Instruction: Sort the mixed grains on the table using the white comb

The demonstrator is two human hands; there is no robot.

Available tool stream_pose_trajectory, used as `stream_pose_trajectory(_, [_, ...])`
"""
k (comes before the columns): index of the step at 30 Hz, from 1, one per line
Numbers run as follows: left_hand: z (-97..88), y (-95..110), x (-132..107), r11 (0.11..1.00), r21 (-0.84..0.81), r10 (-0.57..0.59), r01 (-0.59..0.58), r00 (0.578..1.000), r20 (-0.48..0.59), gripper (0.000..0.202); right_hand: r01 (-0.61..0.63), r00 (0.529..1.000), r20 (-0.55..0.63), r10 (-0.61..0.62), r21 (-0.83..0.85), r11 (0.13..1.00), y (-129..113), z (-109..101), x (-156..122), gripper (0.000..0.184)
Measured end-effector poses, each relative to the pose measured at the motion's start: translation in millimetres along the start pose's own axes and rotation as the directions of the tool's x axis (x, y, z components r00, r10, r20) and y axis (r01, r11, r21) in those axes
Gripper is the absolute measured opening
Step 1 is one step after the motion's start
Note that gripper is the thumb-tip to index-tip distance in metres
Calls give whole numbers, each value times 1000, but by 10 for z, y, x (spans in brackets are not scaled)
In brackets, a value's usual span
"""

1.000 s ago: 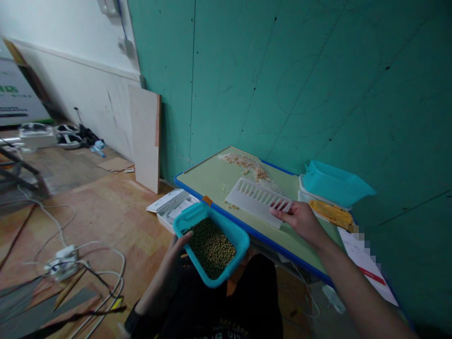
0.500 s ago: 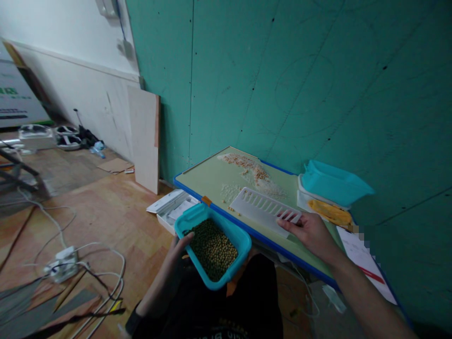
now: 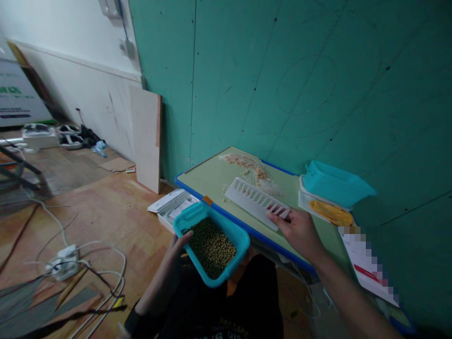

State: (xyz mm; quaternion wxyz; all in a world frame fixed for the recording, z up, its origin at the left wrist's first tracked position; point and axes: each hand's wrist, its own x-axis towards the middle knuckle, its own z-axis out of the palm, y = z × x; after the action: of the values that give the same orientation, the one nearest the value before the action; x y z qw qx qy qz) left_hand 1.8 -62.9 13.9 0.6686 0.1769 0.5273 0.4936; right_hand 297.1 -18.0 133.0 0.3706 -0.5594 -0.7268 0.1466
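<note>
My left hand (image 3: 176,249) grips the left side of a blue plastic basin (image 3: 240,238), its thumb over the rim. Inside the basin lie dark green beans (image 3: 201,238) and pale tan beans (image 3: 222,249). The basin is just below the near edge of a pale green table (image 3: 201,176). In my right hand (image 3: 296,230) is a white slotted plastic strip (image 3: 254,202), held by its right end low over the tabletop. Behind the strip, a spread of white grains and orange-tan kernels (image 3: 263,174) covers part of the table.
A second blue basin (image 3: 335,181) rests on a white container (image 3: 307,200) at the table's right, with a yellow cloth (image 3: 332,213) beside it. Papers (image 3: 367,266) lie farther right. An open white box (image 3: 176,207) is left of the table. Cables and a power strip (image 3: 65,263) are on the floor.
My right hand has moved the slotted strip left and slightly toward the grains, over the spot where loose bits lay. My left hand and the basin have barely moved.
</note>
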Motion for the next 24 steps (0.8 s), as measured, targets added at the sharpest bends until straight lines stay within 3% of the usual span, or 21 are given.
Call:
stream_pose_trajectory(6, [-62, 6, -15, 1000, 11, 7, -7, 998, 59, 88, 12, 999, 48, -12, 8, 1000, -5, 81, 35, 27])
stream_pose_trajectory(17, [-25, 39, -71, 1000, 0, 14, -14, 999, 44, 85, -10, 993, 118, 0, 80, 997, -117, -4, -152, 23])
stream_pose_trajectory(20, [-14, 7, -41, 1000, -16, 3, -2, 1000, 26, 83, -17, 1000, 27, 15, 61, 998, 14, -101, -49, 27])
stream_pose_trajectory(24, [39, -35, 16, 999, -11, -36, 35, 999, -40, 82, -71, 992, -109, 69, -10, 997, 393, -252, 292, 31])
